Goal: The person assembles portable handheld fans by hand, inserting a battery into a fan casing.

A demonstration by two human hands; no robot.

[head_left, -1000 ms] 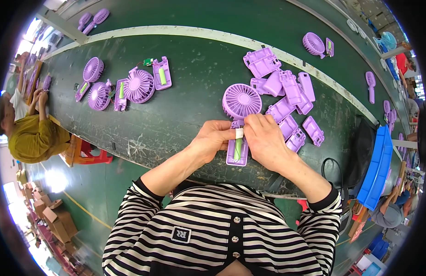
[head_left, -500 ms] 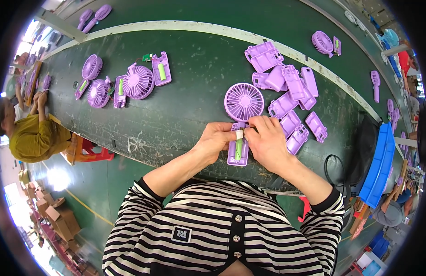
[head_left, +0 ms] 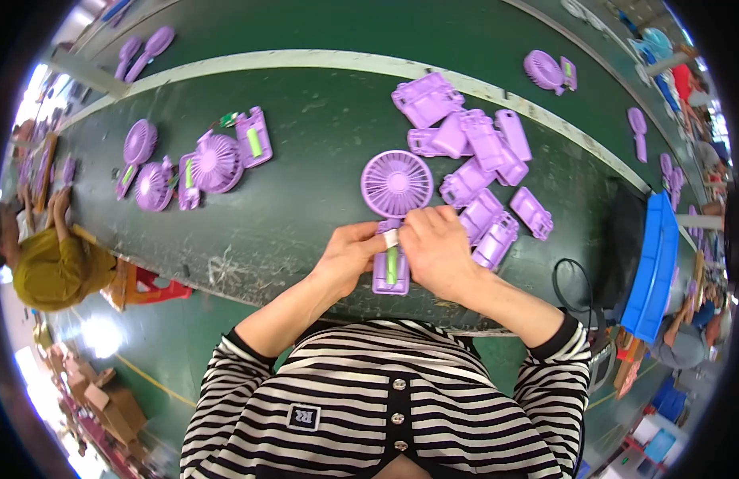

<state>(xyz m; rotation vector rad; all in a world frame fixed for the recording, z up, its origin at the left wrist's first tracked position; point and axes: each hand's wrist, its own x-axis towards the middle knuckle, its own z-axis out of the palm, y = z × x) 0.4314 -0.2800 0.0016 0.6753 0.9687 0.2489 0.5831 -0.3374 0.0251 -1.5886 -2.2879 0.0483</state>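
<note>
A purple handheld fan (head_left: 397, 184) lies face up on the green bench, its round grille away from me and its opened handle toward me. A green battery (head_left: 392, 267) sits inside the handle casing (head_left: 391, 288). My left hand (head_left: 349, 254) is closed on the handle's left side, its thumb over the casing beside a small white piece (head_left: 391, 238). My right hand (head_left: 439, 249) is closed at the upper right of the handle, just below the grille, its fingertips pressed together. What those fingertips pinch is hidden.
Purple casing shells (head_left: 483, 140) lie heaped beyond my right hand. Several opened fans (head_left: 217, 164) with batteries rest to the left. A blue tray (head_left: 653, 267) and a black cable (head_left: 573, 283) are at the right. Another person (head_left: 56, 267) sits at the far left.
The view has shifted slightly, so the bench items appear further left. Both hands stay at the fan's handle; my right fingers have curled further over its upper part.
</note>
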